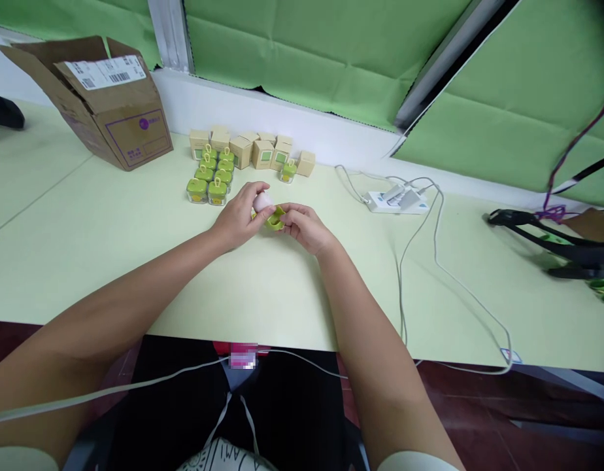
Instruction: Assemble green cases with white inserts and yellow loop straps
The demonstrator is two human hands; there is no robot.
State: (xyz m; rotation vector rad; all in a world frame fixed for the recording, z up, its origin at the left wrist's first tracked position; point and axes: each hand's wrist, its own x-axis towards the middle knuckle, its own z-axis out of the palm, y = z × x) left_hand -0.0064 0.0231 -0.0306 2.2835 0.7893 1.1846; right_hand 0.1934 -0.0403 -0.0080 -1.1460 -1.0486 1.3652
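Observation:
Over the middle of the pale green table (135, 261), my left hand (239, 216) is closed round a small pale pink rounded piece (263, 200). My right hand (304, 226) pinches a small green plastic piece (276, 218) right beside it. The two pieces touch between my fingers. Just beyond my hands stand several small clear boxes with green bases (211, 178) and a row of small tan cartons (255, 150).
An open cardboard box (106, 98) lies on its side at the far left. A white power strip (397, 201) with grey cables (429, 261) lies to the right. A black stand (567, 245) and green parts (603, 288) are at the right edge.

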